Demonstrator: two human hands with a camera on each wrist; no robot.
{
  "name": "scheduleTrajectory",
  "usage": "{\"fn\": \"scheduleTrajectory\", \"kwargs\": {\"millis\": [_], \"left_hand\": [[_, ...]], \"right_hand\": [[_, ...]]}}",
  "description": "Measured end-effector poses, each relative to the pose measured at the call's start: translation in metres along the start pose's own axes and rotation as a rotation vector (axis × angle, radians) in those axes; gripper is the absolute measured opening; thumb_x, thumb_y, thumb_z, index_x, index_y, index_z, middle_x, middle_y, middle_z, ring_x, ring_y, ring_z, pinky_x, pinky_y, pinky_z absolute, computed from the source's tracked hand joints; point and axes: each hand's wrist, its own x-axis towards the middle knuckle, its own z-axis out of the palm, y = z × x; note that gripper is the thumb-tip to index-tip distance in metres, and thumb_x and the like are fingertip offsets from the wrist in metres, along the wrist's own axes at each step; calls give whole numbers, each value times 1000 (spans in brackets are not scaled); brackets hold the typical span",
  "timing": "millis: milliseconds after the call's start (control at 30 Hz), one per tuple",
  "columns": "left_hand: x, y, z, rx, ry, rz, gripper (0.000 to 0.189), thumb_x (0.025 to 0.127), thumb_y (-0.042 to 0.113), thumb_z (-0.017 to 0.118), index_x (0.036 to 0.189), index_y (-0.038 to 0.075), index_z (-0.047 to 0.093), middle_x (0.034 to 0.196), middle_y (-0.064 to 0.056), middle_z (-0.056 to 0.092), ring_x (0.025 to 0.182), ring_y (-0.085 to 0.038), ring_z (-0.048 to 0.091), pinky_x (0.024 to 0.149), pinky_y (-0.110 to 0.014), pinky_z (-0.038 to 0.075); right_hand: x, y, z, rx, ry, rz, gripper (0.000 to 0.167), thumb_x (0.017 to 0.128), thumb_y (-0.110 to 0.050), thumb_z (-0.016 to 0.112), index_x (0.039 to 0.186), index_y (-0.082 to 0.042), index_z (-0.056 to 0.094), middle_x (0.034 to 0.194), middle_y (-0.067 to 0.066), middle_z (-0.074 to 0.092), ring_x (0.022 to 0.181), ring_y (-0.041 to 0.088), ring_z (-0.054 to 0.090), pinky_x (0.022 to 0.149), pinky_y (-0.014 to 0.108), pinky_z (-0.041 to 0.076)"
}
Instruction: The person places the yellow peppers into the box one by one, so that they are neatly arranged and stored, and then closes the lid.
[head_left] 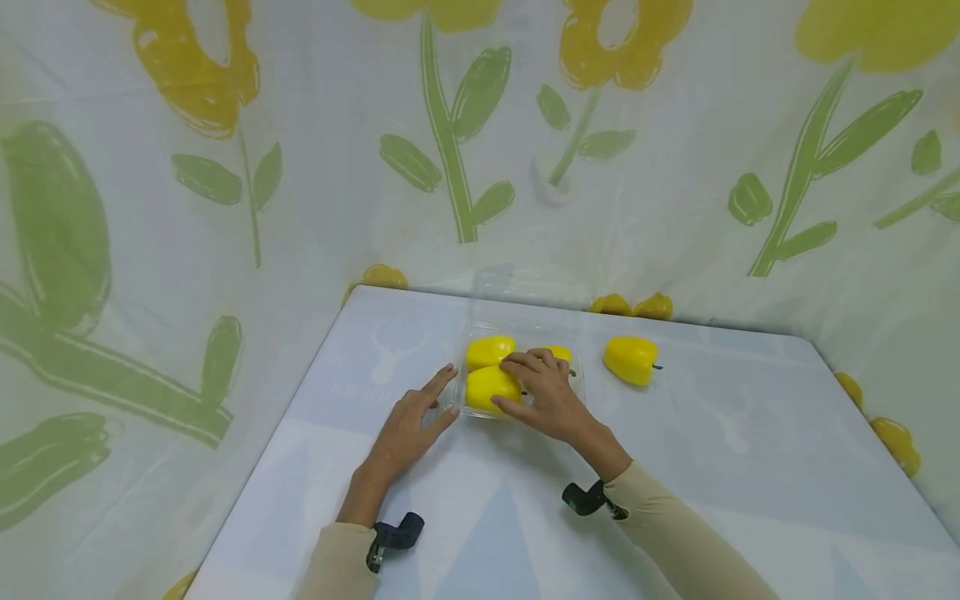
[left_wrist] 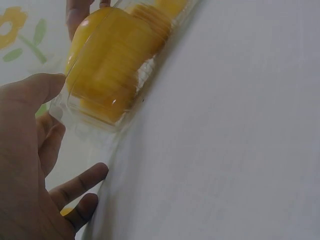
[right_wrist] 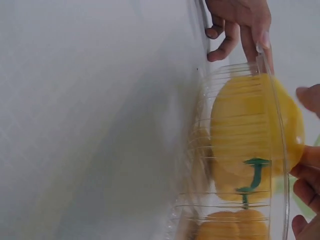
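A clear plastic clamshell box [head_left: 463, 402] holds yellow bell peppers, its lid [head_left: 517, 287] raised at the back. Over the near-left pepper [head_left: 487, 390] is my right hand [head_left: 551, 398], fingertips at the pepper's side. In the right wrist view the thumb [right_wrist: 311, 99] stands a little off it. Behind lie a second pepper [head_left: 489, 350] and a third [head_left: 557, 357], partly hidden by that hand. My left hand [head_left: 408, 429] is at the box's left edge, fingers spread, the thumb [left_wrist: 50, 86] touching the rim corner. Another yellow pepper [head_left: 632, 360] with a green stem lies outside the box.
The box stands on a pale patterned table [head_left: 712, 467], towards its back edge. A curtain [head_left: 322, 167] printed with yellow flowers hangs behind and to the left. Each wrist carries a black camera mount, such as the left one [head_left: 397, 533].
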Motion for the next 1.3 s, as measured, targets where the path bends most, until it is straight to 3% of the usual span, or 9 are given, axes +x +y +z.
{"fn": "scheduleTrajectory", "kwargs": {"millis": [233,533,767,1000,1300], "left_hand": [[4,3,2,8,-6,11,66,99,59,50,158,37,30,155,16,39,104,-18,53,88,-47,45],[6,2,3,6,-18,12,66,98,62,49,157,39,30,159,24,27,109,-17,54,92,-49,45],[6,2,2,1,-15,8,66,98,61,50,157,38,31,159,21,30,109,-18,53,93,-51,44],[5,0,2,-6,-14,8,65,99,57,51,158,37,31,159,22,28,110,-19,53,92,-50,44],[1,-5,3,-6,-13,19,65,99,58,50,157,37,30,159,21,29,108,-18,53,92,-49,44]], "right_hand": [[-4,3,-2,13,17,7,52,87,-37,79,128,-8,67,132,7,61,120,27,44,89,47,31],[-8,8,-12,18,3,38,56,87,-40,78,131,-8,65,135,8,59,121,28,43,88,49,30],[-13,22,-26,27,22,104,53,86,-35,81,130,-10,65,135,5,59,123,27,40,89,50,26],[-26,34,-38,23,44,118,53,86,-33,81,129,-6,66,133,10,60,122,30,42,94,54,28],[-40,53,-51,-26,44,157,55,85,-31,81,131,-4,64,134,10,60,120,29,43,88,53,28]]}}
